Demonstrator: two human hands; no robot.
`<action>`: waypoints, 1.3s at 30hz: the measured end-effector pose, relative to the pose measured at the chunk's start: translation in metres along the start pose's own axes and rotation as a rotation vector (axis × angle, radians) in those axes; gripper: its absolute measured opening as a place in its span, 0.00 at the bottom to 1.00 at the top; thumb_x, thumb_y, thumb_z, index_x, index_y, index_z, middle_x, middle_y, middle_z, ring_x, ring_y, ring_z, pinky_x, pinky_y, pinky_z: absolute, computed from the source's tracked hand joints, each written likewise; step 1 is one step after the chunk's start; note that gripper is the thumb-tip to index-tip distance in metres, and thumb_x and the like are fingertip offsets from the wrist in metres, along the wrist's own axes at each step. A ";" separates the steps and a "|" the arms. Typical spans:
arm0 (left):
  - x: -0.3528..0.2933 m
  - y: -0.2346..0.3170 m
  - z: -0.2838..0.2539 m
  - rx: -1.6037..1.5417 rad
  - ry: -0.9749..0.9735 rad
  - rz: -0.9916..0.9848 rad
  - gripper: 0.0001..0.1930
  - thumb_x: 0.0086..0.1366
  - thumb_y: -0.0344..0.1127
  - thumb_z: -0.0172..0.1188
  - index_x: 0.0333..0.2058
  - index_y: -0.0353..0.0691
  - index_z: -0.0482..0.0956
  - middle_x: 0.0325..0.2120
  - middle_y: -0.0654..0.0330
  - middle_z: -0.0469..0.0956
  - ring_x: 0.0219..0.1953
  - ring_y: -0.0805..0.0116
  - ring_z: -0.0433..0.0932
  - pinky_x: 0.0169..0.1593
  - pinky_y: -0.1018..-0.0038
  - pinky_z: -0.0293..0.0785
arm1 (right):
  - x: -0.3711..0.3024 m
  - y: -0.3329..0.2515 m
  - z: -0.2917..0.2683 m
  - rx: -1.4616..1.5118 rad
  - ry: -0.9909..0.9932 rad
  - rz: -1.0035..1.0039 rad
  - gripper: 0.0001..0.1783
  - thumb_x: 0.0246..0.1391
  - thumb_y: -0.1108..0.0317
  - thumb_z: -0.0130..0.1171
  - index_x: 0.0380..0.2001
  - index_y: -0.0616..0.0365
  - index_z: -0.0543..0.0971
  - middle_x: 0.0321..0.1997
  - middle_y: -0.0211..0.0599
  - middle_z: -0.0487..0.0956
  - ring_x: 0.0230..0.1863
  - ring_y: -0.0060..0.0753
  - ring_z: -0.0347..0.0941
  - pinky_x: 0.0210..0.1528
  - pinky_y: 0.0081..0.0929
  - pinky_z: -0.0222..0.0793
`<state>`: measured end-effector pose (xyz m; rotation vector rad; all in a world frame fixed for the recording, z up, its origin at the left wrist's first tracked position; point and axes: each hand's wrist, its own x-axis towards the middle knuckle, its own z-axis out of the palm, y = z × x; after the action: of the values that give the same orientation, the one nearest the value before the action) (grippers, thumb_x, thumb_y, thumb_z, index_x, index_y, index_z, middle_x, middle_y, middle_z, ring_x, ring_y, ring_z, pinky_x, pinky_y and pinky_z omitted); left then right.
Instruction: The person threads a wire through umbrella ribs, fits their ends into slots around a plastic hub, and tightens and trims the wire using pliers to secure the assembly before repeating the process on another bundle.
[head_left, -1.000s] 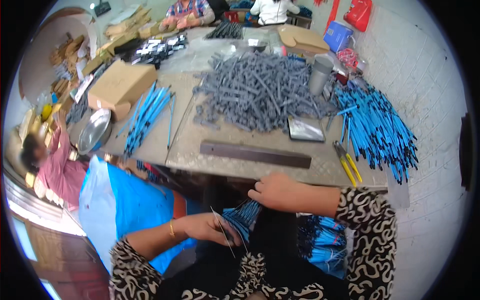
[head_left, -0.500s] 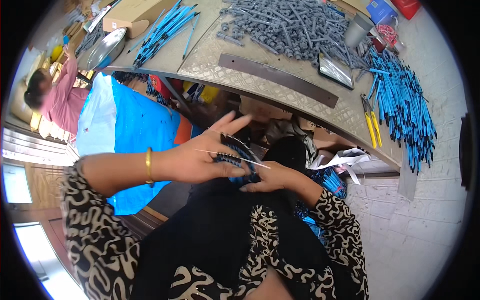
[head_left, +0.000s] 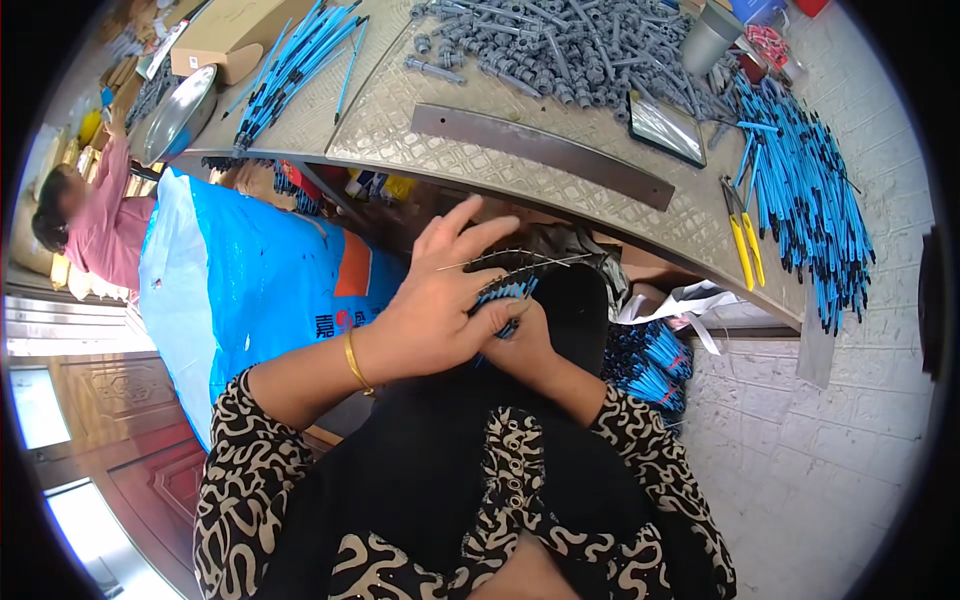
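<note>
While the right hand (head_left: 527,342) is closed around a bundle of blue rods (head_left: 508,292), held above the lap in front of the black apron (head_left: 400,450), the left hand (head_left: 435,310) lies over it, thumb against the rods, upper fingers raised and spread; a thin strand (head_left: 545,263) runs across beside those fingers, whether pinched cannot be told; below the table (head_left: 380,130), to the right, lie more blue bundles (head_left: 655,365); a blue bag (head_left: 255,270) stands left; on the tabletop, a dark flat bar (head_left: 540,155) near the front edge, yellow-handled pliers (head_left: 745,240) right of it; beyond, grey plastic parts (head_left: 570,55) heaped beside a grey cup (head_left: 712,38).
</note>
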<state>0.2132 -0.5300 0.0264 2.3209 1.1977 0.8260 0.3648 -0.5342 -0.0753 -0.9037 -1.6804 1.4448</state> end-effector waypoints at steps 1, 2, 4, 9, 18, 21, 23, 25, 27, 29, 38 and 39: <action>0.001 -0.001 -0.002 0.069 0.018 -0.007 0.14 0.55 0.39 0.58 0.38 0.39 0.77 0.51 0.50 0.64 0.56 0.48 0.58 0.60 0.57 0.49 | 0.001 0.003 0.004 -0.008 0.075 0.024 0.27 0.38 0.65 0.66 0.43 0.59 0.69 0.37 0.38 0.76 0.38 0.29 0.73 0.41 0.26 0.68; 0.002 -0.006 -0.003 0.071 0.020 -0.003 0.14 0.55 0.39 0.58 0.38 0.39 0.77 0.51 0.50 0.64 0.56 0.48 0.58 0.60 0.57 0.49 | 0.004 0.003 0.006 -0.009 0.076 0.020 0.27 0.38 0.65 0.66 0.43 0.59 0.69 0.37 0.38 0.76 0.38 0.29 0.73 0.41 0.26 0.68; 0.002 -0.023 -0.006 -0.110 -0.071 -0.034 0.13 0.56 0.37 0.57 0.38 0.37 0.77 0.52 0.53 0.64 0.54 0.53 0.62 0.58 0.61 0.53 | 0.010 -0.003 0.011 -0.042 0.142 -0.097 0.25 0.39 0.67 0.65 0.43 0.59 0.68 0.36 0.37 0.76 0.36 0.29 0.74 0.40 0.25 0.68; 0.004 -0.041 0.003 -0.736 -0.159 -0.355 0.12 0.59 0.35 0.56 0.38 0.34 0.77 0.54 0.56 0.62 0.51 0.66 0.65 0.53 0.69 0.62 | 0.020 0.002 0.015 -0.016 0.243 -0.120 0.22 0.40 0.68 0.63 0.41 0.60 0.70 0.33 0.36 0.76 0.34 0.28 0.74 0.38 0.24 0.68; 0.006 -0.052 0.034 -0.861 0.082 -0.411 0.13 0.61 0.34 0.54 0.41 0.32 0.74 0.55 0.56 0.61 0.49 0.71 0.66 0.50 0.73 0.65 | 0.039 0.009 0.008 0.096 0.122 0.193 0.13 0.46 0.69 0.60 0.35 0.63 0.74 0.29 0.30 0.77 0.31 0.21 0.72 0.35 0.19 0.67; -0.003 -0.042 0.053 -1.046 0.648 -0.232 0.18 0.58 0.31 0.56 0.48 0.33 0.67 0.47 0.52 0.69 0.54 0.65 0.62 0.56 0.72 0.58 | 0.046 0.013 0.015 0.350 0.212 0.210 0.09 0.50 0.68 0.58 0.34 0.59 0.75 0.28 0.25 0.75 0.30 0.15 0.70 0.33 0.16 0.67; -0.007 -0.051 0.056 -1.065 0.678 -0.307 0.20 0.58 0.31 0.56 0.49 0.33 0.65 0.46 0.53 0.69 0.53 0.66 0.63 0.55 0.73 0.59 | 0.048 0.012 0.014 0.386 0.184 0.241 0.10 0.50 0.67 0.58 0.34 0.60 0.75 0.28 0.25 0.76 0.29 0.16 0.70 0.32 0.17 0.67; -0.011 -0.059 0.053 -1.103 0.737 -0.450 0.25 0.58 0.30 0.57 0.52 0.32 0.60 0.45 0.56 0.69 0.49 0.68 0.66 0.53 0.75 0.61 | 0.052 0.010 0.015 0.453 0.131 0.298 0.11 0.50 0.65 0.59 0.34 0.61 0.75 0.28 0.27 0.76 0.27 0.18 0.71 0.31 0.18 0.68; -0.009 -0.065 0.045 -1.087 0.731 -0.481 0.22 0.58 0.30 0.57 0.50 0.33 0.63 0.43 0.57 0.70 0.46 0.71 0.67 0.50 0.76 0.63 | 0.054 0.010 0.017 0.454 0.113 0.314 0.11 0.51 0.65 0.58 0.34 0.60 0.75 0.27 0.27 0.76 0.27 0.18 0.72 0.30 0.18 0.69; -0.004 -0.073 0.035 -1.056 0.712 -0.535 0.16 0.59 0.31 0.56 0.45 0.34 0.68 0.38 0.60 0.73 0.40 0.76 0.70 0.45 0.80 0.67 | 0.056 0.009 0.019 0.452 0.086 0.339 0.10 0.51 0.64 0.58 0.33 0.58 0.75 0.27 0.27 0.75 0.27 0.19 0.73 0.29 0.17 0.70; -0.004 -0.091 0.026 -0.955 0.708 -0.511 0.05 0.60 0.30 0.55 0.32 0.35 0.76 0.25 0.66 0.74 0.27 0.79 0.68 0.33 0.82 0.66 | 0.061 0.025 0.025 0.336 0.069 0.375 0.12 0.51 0.61 0.58 0.33 0.59 0.75 0.26 0.32 0.77 0.27 0.22 0.74 0.28 0.18 0.71; -0.006 -0.093 0.027 -0.963 0.704 -0.503 0.06 0.60 0.30 0.55 0.34 0.35 0.76 0.26 0.65 0.74 0.28 0.79 0.69 0.33 0.82 0.66 | 0.061 0.027 0.026 0.328 0.068 0.378 0.13 0.51 0.61 0.58 0.33 0.60 0.75 0.26 0.32 0.77 0.27 0.22 0.74 0.28 0.19 0.71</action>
<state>0.1735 -0.4855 -0.0495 0.9237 1.1547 1.6078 0.3137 -0.4898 -0.0999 -1.1053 -1.2137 1.8510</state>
